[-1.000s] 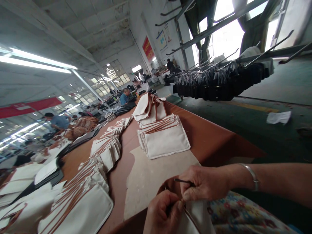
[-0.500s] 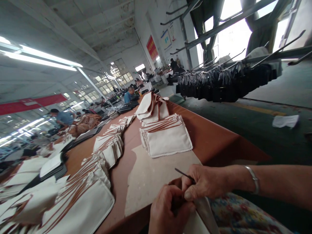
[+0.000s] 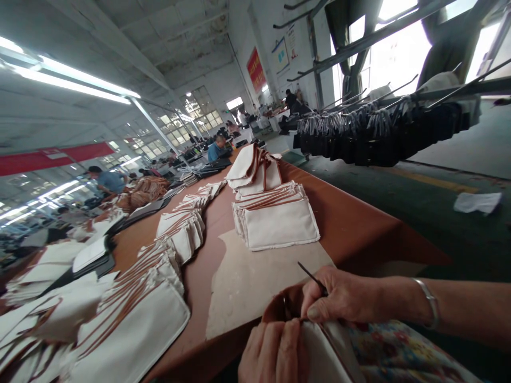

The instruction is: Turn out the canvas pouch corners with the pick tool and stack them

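Note:
At the table's near edge, my left hand (image 3: 275,351) closes over the brown and white edge of a fabric piece (image 3: 325,354). My right hand (image 3: 339,295) pinches a thin dark tool (image 3: 309,272), its tip pointing up and left, and its fingers press at the same edge. A brown flap (image 3: 281,304) curves up behind my left fingers. The piece hangs over my patterned clothing (image 3: 393,346). Beyond my hands, a stack of white pieces with brown edging (image 3: 279,223) stands on a beige sheet (image 3: 247,282).
Rows of white and brown pieces (image 3: 136,319) run along the left of the brown table (image 3: 355,218). More folded pieces (image 3: 243,165) sit behind the stack. Dark items hang from a metal rack (image 3: 359,143) at right. People work farther back, one in blue (image 3: 215,150).
My left hand has turned and flattened over the piece, showing its fingers' backs. The brown flap now stands more exposed. My right hand, still holding the tool, has shifted slightly right.

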{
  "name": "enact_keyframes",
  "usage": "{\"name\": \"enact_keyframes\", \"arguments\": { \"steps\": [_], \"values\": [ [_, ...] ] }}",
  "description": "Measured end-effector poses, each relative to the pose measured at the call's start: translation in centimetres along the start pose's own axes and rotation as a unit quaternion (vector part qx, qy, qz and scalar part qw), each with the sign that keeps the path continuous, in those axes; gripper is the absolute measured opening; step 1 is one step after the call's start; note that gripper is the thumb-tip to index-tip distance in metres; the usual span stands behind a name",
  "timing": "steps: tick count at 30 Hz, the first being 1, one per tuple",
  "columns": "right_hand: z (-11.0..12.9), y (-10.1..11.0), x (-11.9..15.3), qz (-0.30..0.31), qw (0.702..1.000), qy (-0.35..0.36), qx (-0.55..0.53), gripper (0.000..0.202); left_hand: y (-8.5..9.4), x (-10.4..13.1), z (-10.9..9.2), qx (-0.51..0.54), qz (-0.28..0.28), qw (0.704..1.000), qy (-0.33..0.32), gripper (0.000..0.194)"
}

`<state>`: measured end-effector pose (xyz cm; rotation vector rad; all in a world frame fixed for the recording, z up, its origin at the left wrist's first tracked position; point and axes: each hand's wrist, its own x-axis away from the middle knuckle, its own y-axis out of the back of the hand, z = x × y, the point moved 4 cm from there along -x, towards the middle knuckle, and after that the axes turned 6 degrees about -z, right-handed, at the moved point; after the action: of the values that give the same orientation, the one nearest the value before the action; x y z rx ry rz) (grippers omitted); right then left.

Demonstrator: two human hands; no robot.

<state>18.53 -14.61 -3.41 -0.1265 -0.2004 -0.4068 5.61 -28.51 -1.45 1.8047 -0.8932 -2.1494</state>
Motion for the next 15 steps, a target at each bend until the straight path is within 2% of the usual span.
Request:
{"name": "enact_keyframes", "arguments": {
  "steps": [2,5,11,14,15],
  "values": [
    [-0.2,-0.1,0.0,0.001,1.0,0.001,0.008,0.032,-0.6,0.1,-0.2,-0.029,0.0,0.999,-0.016,0.017],
    [-0.6,-0.3,-0.1,0.0,1.0,-0.005,-0.004,0.031,-1.3,0.1,-0.9,-0.083,-0.032,0.996,-0.031,0.018],
    [-0.5,-0.9,0.0,-0.009,1.0,-0.023,-0.009,0.026,-2.0,-0.3,-2.2,-0.154,-0.039,0.986,0.047,0.028],
    [-0.1,-0.7,0.2,0.0,1.0,-0.017,0.015,0.022,-1.8,-0.7,-2.2,-0.16,-0.023,0.987,0.014,0.029],
    [0.0,-0.5,0.2,-0.001,0.999,-0.019,0.028,0.02,-1.5,-0.7,-2.0,-0.159,-0.038,0.986,-0.002,0.029]
  ]
}}
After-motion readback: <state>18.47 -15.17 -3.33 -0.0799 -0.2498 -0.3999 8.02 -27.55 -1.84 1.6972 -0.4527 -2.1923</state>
